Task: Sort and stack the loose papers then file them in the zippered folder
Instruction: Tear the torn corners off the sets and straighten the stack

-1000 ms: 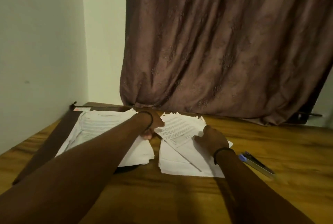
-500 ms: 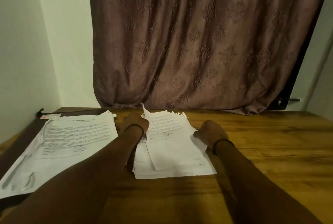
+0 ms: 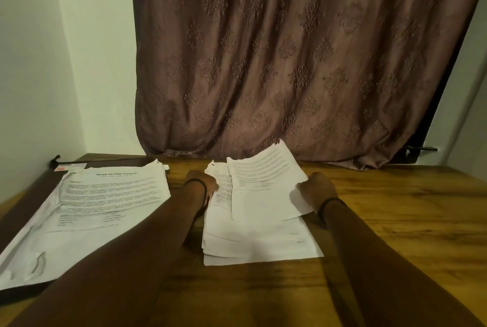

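Sorting is judged to be partway through, and nothing is filed yet. A printed white sheet (image 3: 266, 184) is held at its right edge by the right hand (image 3: 317, 188), whose fingers appear curled onto that edge. Its far corner is lifted off the loose stack of white papers (image 3: 258, 243) lying just beneath the fingers. The left hand (image 3: 201, 181) is set against the stack's left edge; its fingers are hidden behind the wrist, so their state cannot be told.

To the left of the left fingers, a second pile of printed white pages (image 3: 113, 195) is spread over a dark flat folder (image 3: 23, 203), taken to be the zippered one. Squaring both piles, joining them and zipping them in are left to be done.

Beyond the fingers a brown patterned curtain (image 3: 290, 63) hangs down to the wooden table (image 3: 395, 221) — close behind the sheet's raised corner, though contact cannot be judged. A small red-and-white card (image 3: 69, 167) lies at the folder's far end.
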The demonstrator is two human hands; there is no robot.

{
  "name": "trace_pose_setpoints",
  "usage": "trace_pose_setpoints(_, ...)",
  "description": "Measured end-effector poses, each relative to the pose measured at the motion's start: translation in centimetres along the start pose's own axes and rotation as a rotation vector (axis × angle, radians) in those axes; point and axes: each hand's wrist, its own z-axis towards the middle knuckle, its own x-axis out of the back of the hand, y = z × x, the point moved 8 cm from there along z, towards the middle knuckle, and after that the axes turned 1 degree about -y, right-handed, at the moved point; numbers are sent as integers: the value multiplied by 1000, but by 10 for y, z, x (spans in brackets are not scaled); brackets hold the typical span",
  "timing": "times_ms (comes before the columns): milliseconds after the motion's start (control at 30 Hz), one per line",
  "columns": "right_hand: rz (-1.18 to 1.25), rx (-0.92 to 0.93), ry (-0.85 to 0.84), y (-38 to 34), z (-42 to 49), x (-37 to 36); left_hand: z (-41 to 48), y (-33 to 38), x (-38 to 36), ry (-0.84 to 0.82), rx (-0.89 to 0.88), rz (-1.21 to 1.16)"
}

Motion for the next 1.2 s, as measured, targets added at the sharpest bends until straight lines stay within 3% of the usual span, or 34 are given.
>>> trace_pose_setpoints(100, -71, 40, 99, 0, -4, 19, -4, 13, -11, -121, -83, 37)
trace_pose_setpoints(200, -93, 52, 158, 0, -6, 39, -14, 18, -11, -128, -84, 53)
trace_pose_setpoints(300, -113, 29, 131, 6, -10, 53, -9, 3, 13, 80, -20, -264)
trace_pose_setpoints(433, -251, 14, 55, 15, -24, 52, -27, -6, 75, 438, -141, -674)
trace_pose_setpoints(600, -405, 38, 123, 2, -59, 51, -58, 2, 127, 538, -359, -741)
trace_pose_setpoints(700, -390, 320, 213, -62, -79, 46, -74, 4, 138, 567, -436, -718)
trace_pose_setpoints(800, -176, 625, 76, -142, -107, 19, -82, 4, 131, 518, -462, -805)
trace_pose_setpoints(867, 177, 663, -39, -178, -124, 2, -84, 4, 127, 452, -463, -889)
trace_pose_setpoints(933, 381, 591, -56, -196, -136, -6, -88, 4, 122, 361, -463, -977)
trace_pose_setpoints(1067, 485, 602, -114, -217, -157, -13, -97, 1, 119, 191, -441, -1179)
trace_pose_setpoints(1200, 427, 628, -102, -227, -161, -13, -99, -2, 121, 54, -419, -1283)
